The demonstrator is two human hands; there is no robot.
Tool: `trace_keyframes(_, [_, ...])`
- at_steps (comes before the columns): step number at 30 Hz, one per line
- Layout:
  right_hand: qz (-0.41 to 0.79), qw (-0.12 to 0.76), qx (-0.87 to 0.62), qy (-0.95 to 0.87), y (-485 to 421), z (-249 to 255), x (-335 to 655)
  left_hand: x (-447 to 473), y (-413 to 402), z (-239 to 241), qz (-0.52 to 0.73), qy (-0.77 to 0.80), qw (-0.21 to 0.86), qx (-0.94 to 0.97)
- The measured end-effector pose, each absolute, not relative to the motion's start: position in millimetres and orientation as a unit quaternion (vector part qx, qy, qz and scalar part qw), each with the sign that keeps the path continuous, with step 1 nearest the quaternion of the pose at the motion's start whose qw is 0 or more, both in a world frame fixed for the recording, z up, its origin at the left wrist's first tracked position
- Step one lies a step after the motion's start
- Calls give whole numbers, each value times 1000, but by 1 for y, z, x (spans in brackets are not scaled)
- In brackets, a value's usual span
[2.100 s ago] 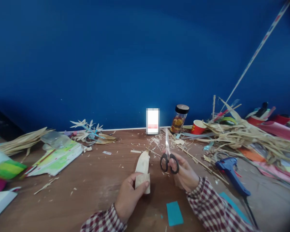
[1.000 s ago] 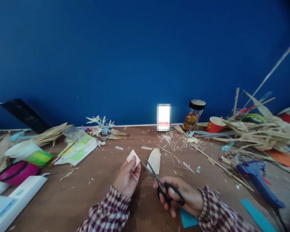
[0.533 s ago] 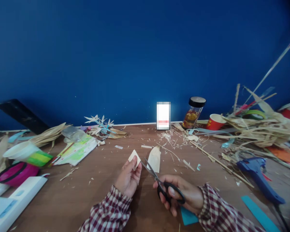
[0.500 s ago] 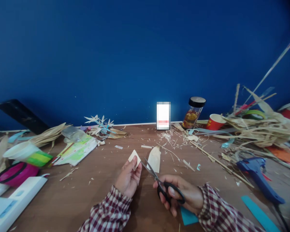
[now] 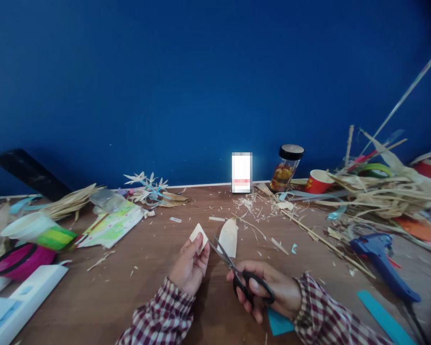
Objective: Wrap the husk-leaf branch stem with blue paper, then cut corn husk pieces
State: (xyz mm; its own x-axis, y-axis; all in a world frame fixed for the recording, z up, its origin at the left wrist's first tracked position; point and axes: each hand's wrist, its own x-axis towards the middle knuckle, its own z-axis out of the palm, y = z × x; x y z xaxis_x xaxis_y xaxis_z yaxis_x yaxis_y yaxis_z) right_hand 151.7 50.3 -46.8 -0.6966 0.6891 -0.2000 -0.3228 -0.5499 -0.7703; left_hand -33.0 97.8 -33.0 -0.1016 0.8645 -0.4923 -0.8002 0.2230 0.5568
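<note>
Between thumb and fingers, my left hand (image 5: 189, 265) pinches a small cream piece of dried husk (image 5: 197, 233) with a pointed top. My right hand (image 5: 273, 283) grips black-handled scissors (image 5: 231, 263) through the finger loops. Their blades are slightly apart and point up and left, with the tips close to the husk piece's right side. On the table just behind the blades lies a larger cream husk piece (image 5: 228, 238) with a rounded top. A teal strip (image 5: 280, 323) is partly hidden under my right hand.
A blue hot glue gun (image 5: 386, 263) and a long stick (image 5: 330, 244) lie to the right. Behind are a lidded jar (image 5: 285, 167), a red paper cup (image 5: 319, 181) and a blurred bright screen (image 5: 242, 172). A tilted cup (image 5: 39, 230) and magenta pouch (image 5: 23, 261) stand left.
The view has shifted very slightly, so most things sit a little further left. The scissor blades look slightly wider apart. Both hands keep their hold.
</note>
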Motion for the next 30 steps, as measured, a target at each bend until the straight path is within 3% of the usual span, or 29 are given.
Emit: trace_keyframes(30, [841, 327, -256, -347, 51, -41, 150, -30, 93, -30, 623, 366, 685, 94])
